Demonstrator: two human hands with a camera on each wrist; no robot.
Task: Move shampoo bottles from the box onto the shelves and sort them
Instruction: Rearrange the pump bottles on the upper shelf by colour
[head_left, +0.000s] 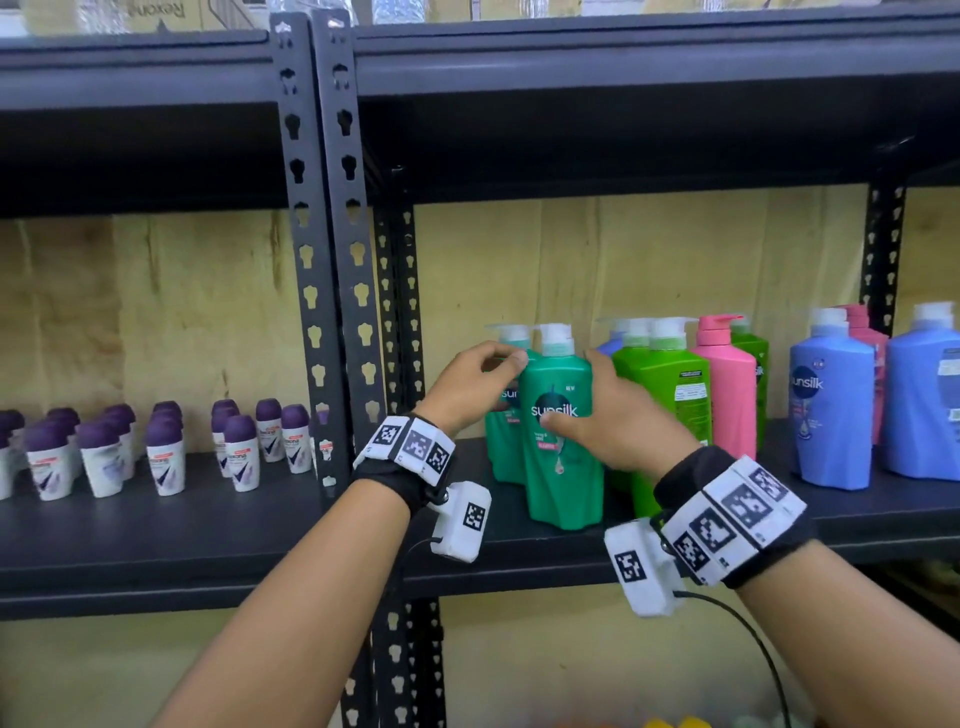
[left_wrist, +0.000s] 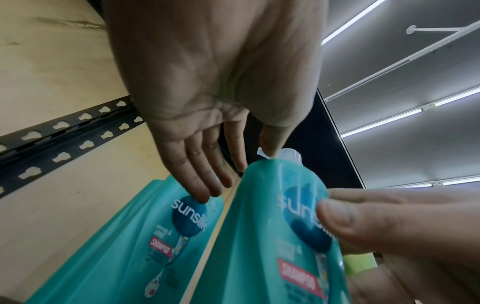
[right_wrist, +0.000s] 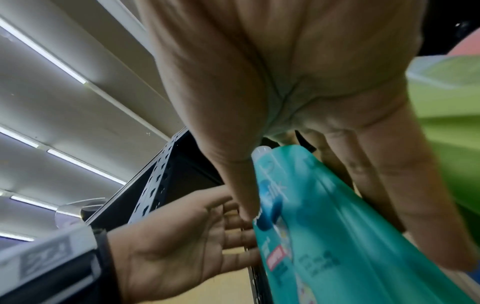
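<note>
Wrist bands printed with black-and-white square codes sit closest to the head camera, and beyond them both hands meet at the front teal bottle (head_left: 558, 431), which stands upright on the shelf board (head_left: 234, 525) with its long axis vertical and its white pump on top. Right hand (head_left: 618, 421) is the nearer one: its thumb presses across the front label and its fingers reach round the bottle's side next to the light green bottle (head_left: 660, 395), so it clasps the body. Left hand (head_left: 470, 387) lies on the far side of that same bottle; the left wrist view shows its fingers fairly straight, tips resting on the second teal bottle (head_left: 501, 441) that stands just behind and beside the front one, with the thumb tip touching the front bottle's shoulder, so it touches rather than clasps. By my judgement the front bottle is being squared up against its twin. Both teal labels read "sunsilk", with "SHAMPOO" on a red band lower down and "NEW" near the shoulder. Beyond the light green bottle from the front teal one stand a pink bottle (head_left: 724, 384) and blue bottles (head_left: 831, 410), one also marked "sunsilk". Past the upright post (head_left: 332, 260) on the teal bottle's other side stand purple-capped roll-ons (head_left: 166, 457) whose small print is too fine to read; a carton (head_left: 156, 10) on top shows "Rexona" mirrored
</note>
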